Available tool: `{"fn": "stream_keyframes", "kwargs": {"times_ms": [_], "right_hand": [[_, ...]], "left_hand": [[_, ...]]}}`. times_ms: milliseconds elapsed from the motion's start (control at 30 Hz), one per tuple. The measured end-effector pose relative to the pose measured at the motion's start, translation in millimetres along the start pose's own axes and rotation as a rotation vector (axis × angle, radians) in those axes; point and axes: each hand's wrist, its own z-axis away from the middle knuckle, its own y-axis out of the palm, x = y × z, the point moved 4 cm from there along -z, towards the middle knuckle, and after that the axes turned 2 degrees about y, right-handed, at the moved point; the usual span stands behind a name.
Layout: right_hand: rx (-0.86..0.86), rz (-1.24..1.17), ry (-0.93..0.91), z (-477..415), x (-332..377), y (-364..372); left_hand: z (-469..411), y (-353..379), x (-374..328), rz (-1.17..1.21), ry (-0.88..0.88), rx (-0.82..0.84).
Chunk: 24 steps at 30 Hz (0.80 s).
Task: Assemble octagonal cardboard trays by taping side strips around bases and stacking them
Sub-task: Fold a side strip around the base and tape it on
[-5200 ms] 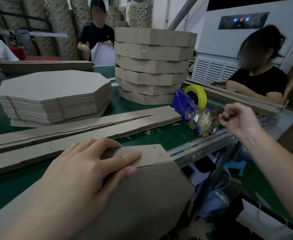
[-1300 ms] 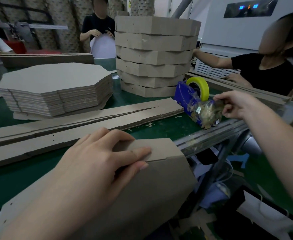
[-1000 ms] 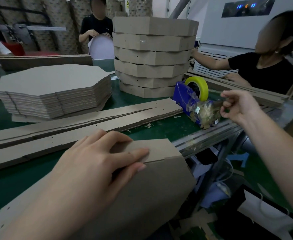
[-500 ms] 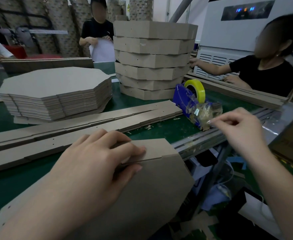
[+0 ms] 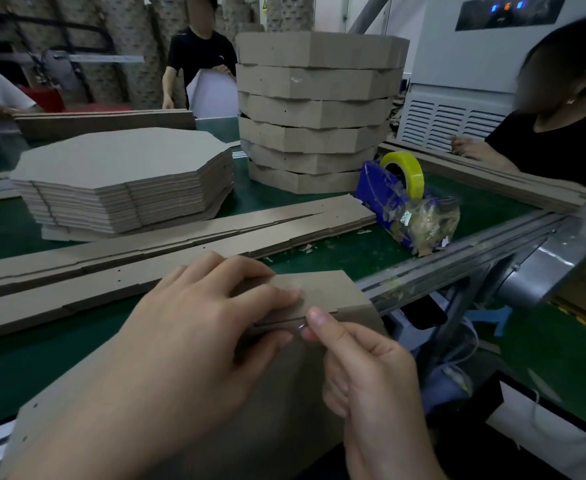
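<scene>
A half-built cardboard tray [image 5: 329, 292] stands on edge at the table's near side, its base facing me. My left hand [image 5: 194, 327] grips the tray's upper rim, fingers over the folded side strip and thumb on the base. My right hand [image 5: 364, 368] pinches a small piece of clear tape at the seam beside the left thumb. Loose side strips [image 5: 166, 258] lie across the green table [image 5: 353, 251]. A pile of flat octagonal bases [image 5: 121, 178] sits at the left. Several finished trays [image 5: 315, 109] are stacked behind. A blue tape dispenser [image 5: 395, 199] with a yellow roll stands at the right.
A person in black [image 5: 561, 147] sits at the right by more strips. Another person [image 5: 198, 57] stands at the far side holding white sheets. A metal rail [image 5: 457, 258] edges the table, with floor clutter below. A white machine [image 5: 457, 98] stands behind.
My right hand left the tape dispenser and came down and left to the tray's seam, holding a piece of tape. My left hand kept its hold on the tray.
</scene>
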Motion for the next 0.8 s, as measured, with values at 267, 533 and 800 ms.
{"fn": "stream_keyframes", "kwargs": {"times_ms": [267, 533, 800], "right_hand": [[0.107, 0.096, 0.057, -3.0, -3.5, -4.6], [0.323, 0.186, 0.134, -7.4, -2.2, -8.5], [0.273, 0.638, -0.038, -14.0, 11.5, -21.7]], "left_hand": [[1.7, -3.3, 0.7, 0.014, 0.044, 0.037], [-7.7, -7.4, -7.8, 0.026, -0.114, -0.031], [-13.5, -3.5, -12.3, -0.050, -0.109, -0.037]]}}
